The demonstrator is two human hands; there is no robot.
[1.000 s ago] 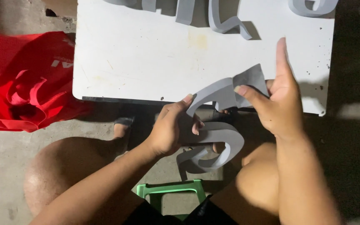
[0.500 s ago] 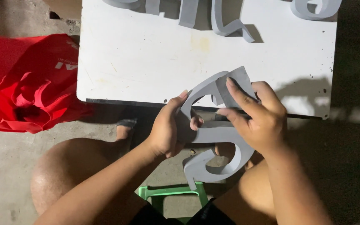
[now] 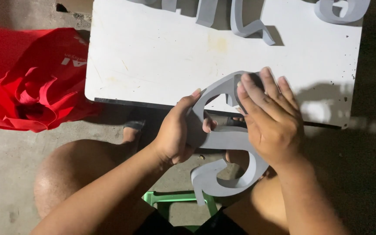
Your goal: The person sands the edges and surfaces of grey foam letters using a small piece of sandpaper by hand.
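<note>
A grey S-shaped letter (image 3: pixel 223 143), cut thick with raised walls, is held in the air just off the near edge of the white bench (image 3: pixel 153 56), its long axis running from the upper curl over the bench edge down toward the person's lap. The left hand (image 3: pixel 175 132) clasps the letter's left side at the middle bend, thumb inside the upper opening and fingers wrapped behind, so its grip is clenched on the letter. The right hand (image 3: pixel 273 119) lies flat over the upper curl, fingers spread and pressing down on the top face rather than closing around it; it is the hand nearer the bench. The lower curl hangs free between the knees, above a green stool (image 3: pixel 175 198). Farther off, more grey letters (image 3: pixel 249 24) lie along the far side of the bench, and a crumpled red cloth (image 3: pixel 31 82) lies on the concrete floor to the left.
</note>
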